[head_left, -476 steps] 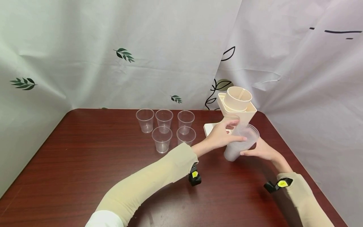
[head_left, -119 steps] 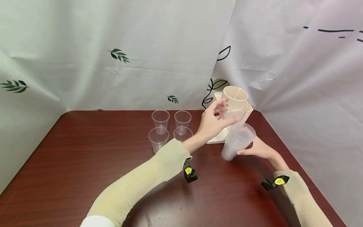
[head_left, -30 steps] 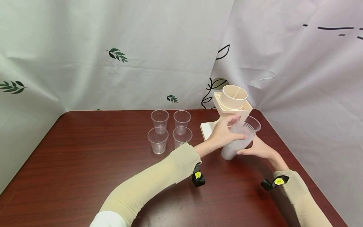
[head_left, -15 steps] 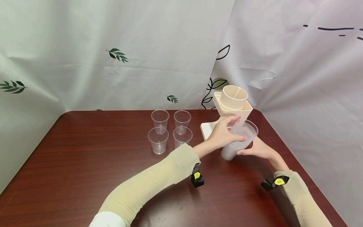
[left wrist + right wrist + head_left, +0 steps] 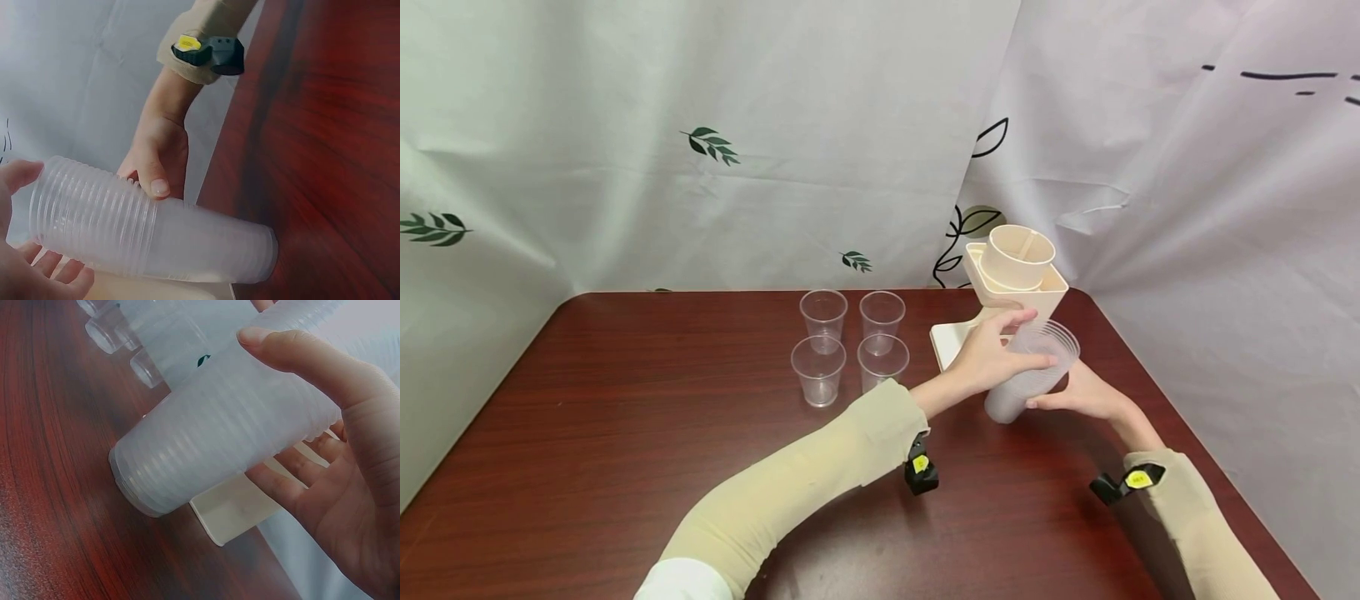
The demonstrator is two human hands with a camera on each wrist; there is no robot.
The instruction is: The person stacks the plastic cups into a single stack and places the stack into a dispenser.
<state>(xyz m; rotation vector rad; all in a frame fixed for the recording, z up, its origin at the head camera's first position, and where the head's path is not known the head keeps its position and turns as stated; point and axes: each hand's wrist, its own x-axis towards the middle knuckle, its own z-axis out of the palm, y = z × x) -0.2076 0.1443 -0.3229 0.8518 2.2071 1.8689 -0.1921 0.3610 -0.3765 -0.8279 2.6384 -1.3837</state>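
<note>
A tall nested stack of clear plastic cups (image 5: 1017, 395) leans to the right near the table's right side. My right hand (image 5: 1092, 392) holds it round the middle, the thumb (image 5: 281, 350) across the near side and the fingers behind. With thumb and fingers, my left hand (image 5: 991, 353) grips the stack at its rims, as the left wrist view also shows with the stacked cups (image 5: 125, 219). The bottom of the stack is close to the tabletop. Several single clear cups (image 5: 820, 375) stand upright in two rows left of my left hand.
A cream-coloured stand (image 5: 1018, 287) with a round open tube on top rises just behind the stack, its flat base (image 5: 949, 340) partly covered by my left hand. The dark red wooden table (image 5: 625, 433) meets a pale patterned cloth (image 5: 625, 150) behind and at right.
Earlier, five single cups stood on the table; now four remain, one gone from the back row. My left hand came onto the stack, and the cup sticking up from its top has sunk in.
</note>
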